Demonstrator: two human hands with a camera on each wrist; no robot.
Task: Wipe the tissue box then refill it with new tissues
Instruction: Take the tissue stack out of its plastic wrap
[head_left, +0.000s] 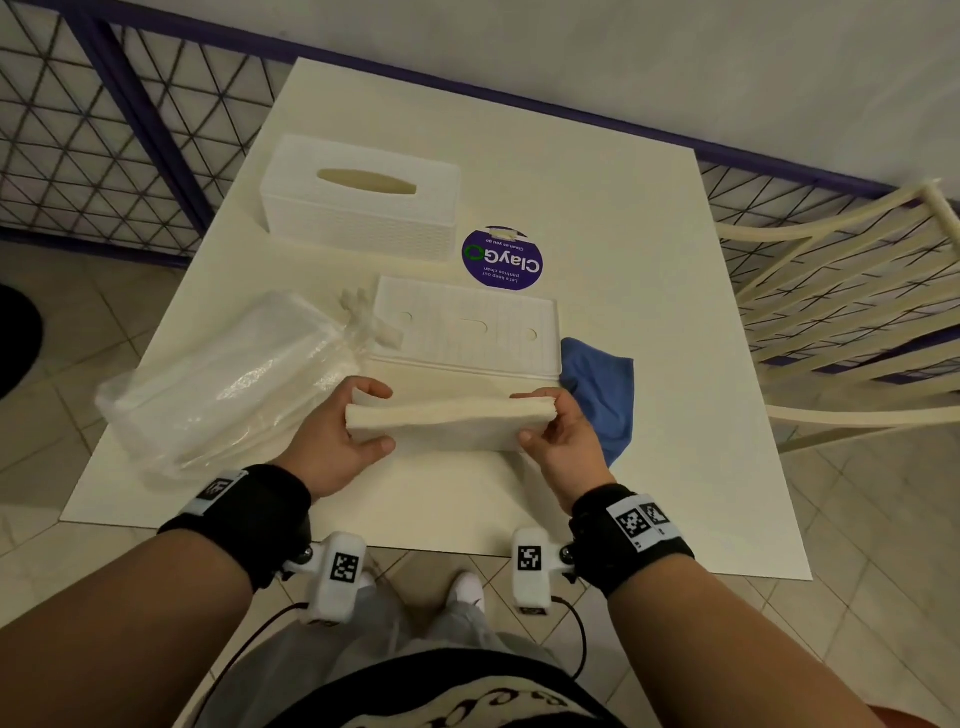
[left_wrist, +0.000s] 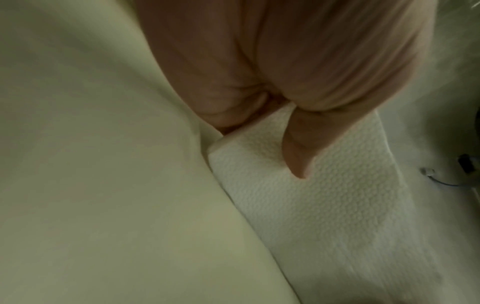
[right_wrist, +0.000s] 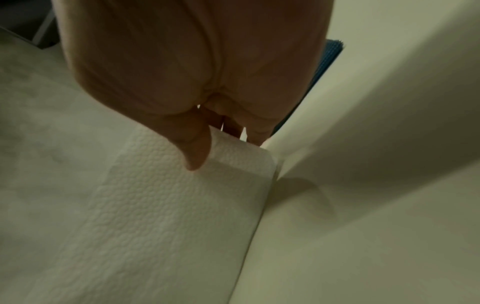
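A white stack of tissues (head_left: 449, 423) stands on edge near the table's front, held at both ends. My left hand (head_left: 358, 421) grips its left end, thumb in front and fingers behind. My right hand (head_left: 545, 418) grips its right end the same way. In the left wrist view my thumb lies on the embossed tissue stack (left_wrist: 324, 195); the right wrist view shows the tissue stack (right_wrist: 168, 205) under my other thumb. The white tissue box cover (head_left: 361, 200) with its oval slot sits at the back. Its flat base (head_left: 467, 325) lies just behind the stack.
A clear plastic pack of tissues (head_left: 223, 379) lies at the left. A blue cloth (head_left: 602, 387) lies at the right, behind my right hand; blue cloth (right_wrist: 327, 59) also shows there. A round purple sticker (head_left: 501, 257) is on the white table (head_left: 675, 364). A cream chair (head_left: 841, 291) stands right.
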